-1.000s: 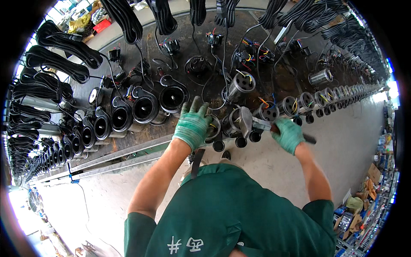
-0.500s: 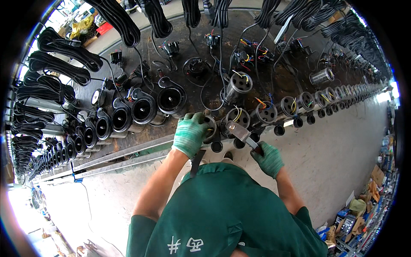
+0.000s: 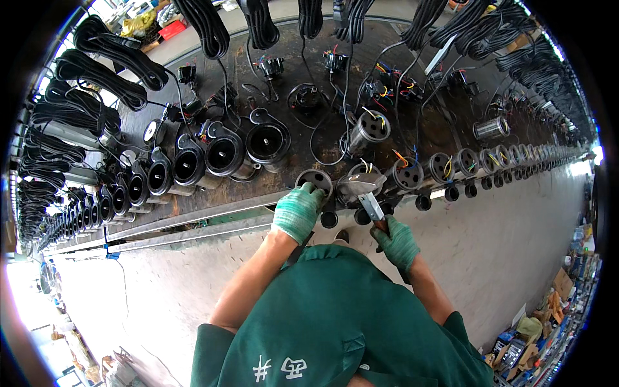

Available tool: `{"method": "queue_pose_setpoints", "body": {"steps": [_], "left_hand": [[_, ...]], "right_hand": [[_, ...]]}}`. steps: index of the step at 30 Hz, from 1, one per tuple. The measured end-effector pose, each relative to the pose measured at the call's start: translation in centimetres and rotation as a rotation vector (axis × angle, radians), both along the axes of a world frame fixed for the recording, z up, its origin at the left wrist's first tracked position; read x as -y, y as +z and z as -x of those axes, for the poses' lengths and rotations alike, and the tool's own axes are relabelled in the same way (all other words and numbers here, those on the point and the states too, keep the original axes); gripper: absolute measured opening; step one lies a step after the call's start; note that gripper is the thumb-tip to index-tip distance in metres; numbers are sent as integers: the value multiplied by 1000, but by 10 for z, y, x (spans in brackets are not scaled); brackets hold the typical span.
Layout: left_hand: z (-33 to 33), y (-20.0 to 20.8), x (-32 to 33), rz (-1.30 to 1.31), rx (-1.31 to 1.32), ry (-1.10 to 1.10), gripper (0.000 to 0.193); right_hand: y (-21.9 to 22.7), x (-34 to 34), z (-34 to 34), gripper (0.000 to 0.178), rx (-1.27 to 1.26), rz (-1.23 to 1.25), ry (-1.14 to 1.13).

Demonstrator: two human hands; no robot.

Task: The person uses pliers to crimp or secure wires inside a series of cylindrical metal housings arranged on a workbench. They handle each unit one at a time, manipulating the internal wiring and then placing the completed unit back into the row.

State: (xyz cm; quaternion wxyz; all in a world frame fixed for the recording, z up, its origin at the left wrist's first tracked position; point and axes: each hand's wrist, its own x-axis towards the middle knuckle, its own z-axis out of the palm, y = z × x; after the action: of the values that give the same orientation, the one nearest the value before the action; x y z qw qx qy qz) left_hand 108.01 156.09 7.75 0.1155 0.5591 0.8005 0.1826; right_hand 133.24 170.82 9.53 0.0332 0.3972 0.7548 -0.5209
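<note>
My left hand (image 3: 299, 211), in a green-and-white knit glove, has its fingers bent over the near rim of a cylindrical metal housing (image 3: 316, 177) with holes in its dark top. In my right hand (image 3: 398, 244), gloved in green, is the brown handle of a hammer (image 3: 371, 205). The hammer's broad grey head, slightly blurred, overlaps the housing beside it (image 3: 365, 173), from which pale wires rise; whether they touch cannot be seen. Just behind stands a taller silver cylinder (image 3: 370, 131) with wires coming out of its top.
Similar housings (image 3: 441, 166) line the bench edge to the right; black round-mouthed housings (image 3: 268, 143) run along it to the left. Wired black parts (image 3: 335, 62) lie on the dark bench (image 3: 284, 187). Coiled black cables (image 3: 201, 26) hang around its far side. Cartons and bags (image 3: 535, 329) lie at lower right.
My left hand has shifted right, its fingers now over the housing's rim. The hammer's head has turned and shows broader. The whole view has moved slightly.
</note>
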Motion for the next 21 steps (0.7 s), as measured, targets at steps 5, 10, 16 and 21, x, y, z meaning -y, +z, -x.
{"method": "queue_pose_setpoints", "body": {"steps": [5,10,16,21], "left_hand": [[-8,12,15,-28,37,-59,40],[-8,-7,31,-277,-64,-150,46],[-9,-21,34,-353,-58,-140,40],[-8,-25,34,-385,-20,-151,45]], "right_hand": [[16,-3,13,31,4,-163,187],[26,0,32,28,-139,-390,278],[73,17,61,31,9,-502,399],[35,9,71,35,227,-403,474]]}}
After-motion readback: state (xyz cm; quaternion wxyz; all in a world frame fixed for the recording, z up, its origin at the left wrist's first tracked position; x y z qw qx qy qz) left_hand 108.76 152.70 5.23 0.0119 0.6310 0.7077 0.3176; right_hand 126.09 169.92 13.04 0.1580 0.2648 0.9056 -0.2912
